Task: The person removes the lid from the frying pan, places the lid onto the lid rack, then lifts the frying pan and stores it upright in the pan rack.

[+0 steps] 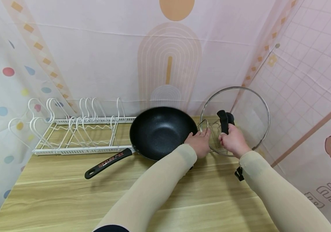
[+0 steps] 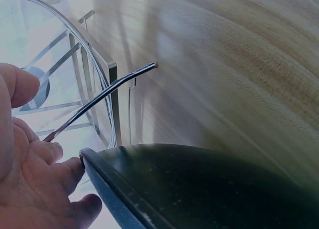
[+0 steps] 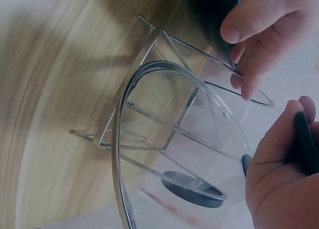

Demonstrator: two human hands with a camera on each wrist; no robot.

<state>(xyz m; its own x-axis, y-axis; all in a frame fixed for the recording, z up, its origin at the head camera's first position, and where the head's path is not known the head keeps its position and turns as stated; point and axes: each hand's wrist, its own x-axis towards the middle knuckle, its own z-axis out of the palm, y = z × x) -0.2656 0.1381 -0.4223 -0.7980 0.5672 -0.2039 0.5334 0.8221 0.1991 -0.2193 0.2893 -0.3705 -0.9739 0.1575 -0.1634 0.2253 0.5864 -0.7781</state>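
A clear glass lid with a metal rim stands on edge at the small metal wire rack. My right hand grips the black handle of the lid. My left hand touches the rack's tall wire loop, fingers loosely bent and thumb apart from the wire. Beside that hand is the rim of a black frying pan, whose inside faces up and toward me. The pan's long handle points to the front left. My left hand partly hides the wire rack in the head view.
A white wire dish rack with tall curved loops stands left of the pan. Everything is on a wood-grain table. Patterned curtains hang close behind and at both sides.
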